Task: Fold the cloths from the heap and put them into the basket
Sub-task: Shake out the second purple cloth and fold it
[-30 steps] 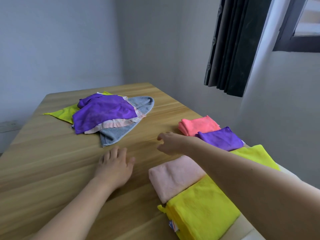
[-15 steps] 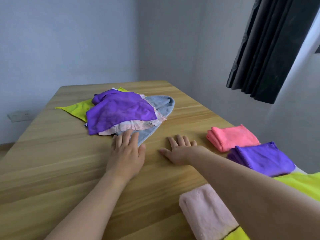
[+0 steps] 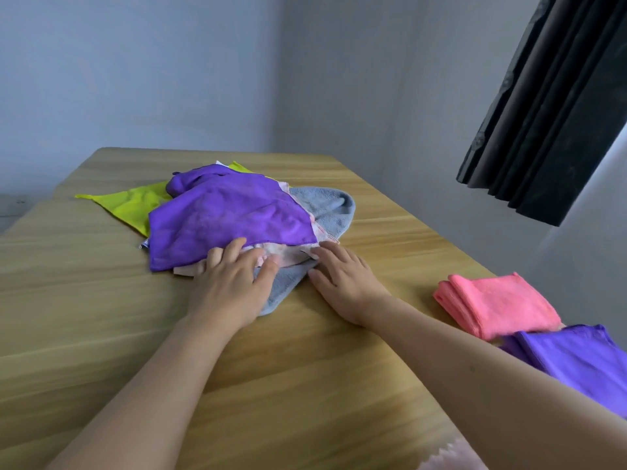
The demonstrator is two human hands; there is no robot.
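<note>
A heap of cloths lies on the wooden table [image 3: 101,317]: a purple cloth [image 3: 230,218] on top, a pale pink one [image 3: 288,254] under it, a grey-blue towel [image 3: 325,212] beneath and a lime cloth [image 3: 132,206] at the left. My left hand [image 3: 234,283] rests on the heap's near edge, fingers straight on the pink and grey cloths. My right hand [image 3: 342,276] lies flat beside it, fingertips touching the pink cloth's edge. Folded cloths lie at the right: a coral one [image 3: 495,303] and a purple one [image 3: 576,361]. No basket is in view.
A dark curtain [image 3: 549,106] hangs at the upper right, past the table's right edge. A corner of a pale pink folded cloth [image 3: 451,459] shows at the bottom edge. Grey walls stand behind the table.
Both hands have moved forward across the table from beside the folded cloths to the near edge of the heap. The view has shifted, so the yellow folded cloths are out of frame.
</note>
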